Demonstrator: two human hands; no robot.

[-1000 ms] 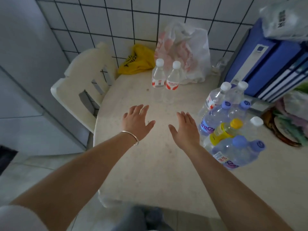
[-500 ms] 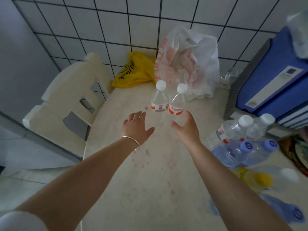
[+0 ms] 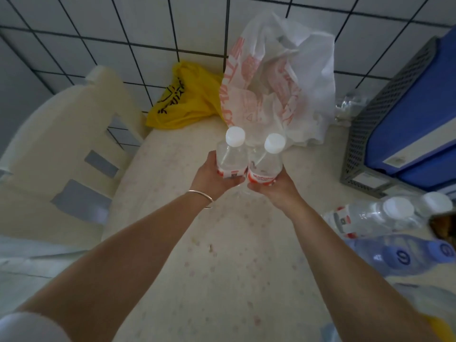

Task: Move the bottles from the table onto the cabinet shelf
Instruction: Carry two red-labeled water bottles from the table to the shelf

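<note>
Clear plastic under both grips: left hand (image 3: 212,177) curls round the lower body of the left bottle (image 3: 232,157), right hand (image 3: 272,187) curls round the lower body of the right bottle (image 3: 266,164). Fingertips mostly hidden behind the bottles. Both bottles upright, long axis vertical, white caps toward the camera, bodies touching side by side. Red-and-white label bands; red lettering on the right one too blurred to read. Whether the bases rest on the table (image 3: 222,280) cannot be told. A bangle (image 3: 201,197) sits on the left wrist. Just behind the bottles, a white bag (image 3: 283,77) with red print, unreadable; to its left a yellow bag (image 3: 185,102) with black characters, illegible, against the tiled wall (image 3: 123,33). Bare tabletop lies between the forearms and toward the near edge. Chair (image 3: 61,156) stands at the table's left edge. Right side is crowded: grey crate (image 3: 385,114) holding blue binders (image 3: 419,107), spare bottles (image 3: 370,218) with white and blue caps.
</note>
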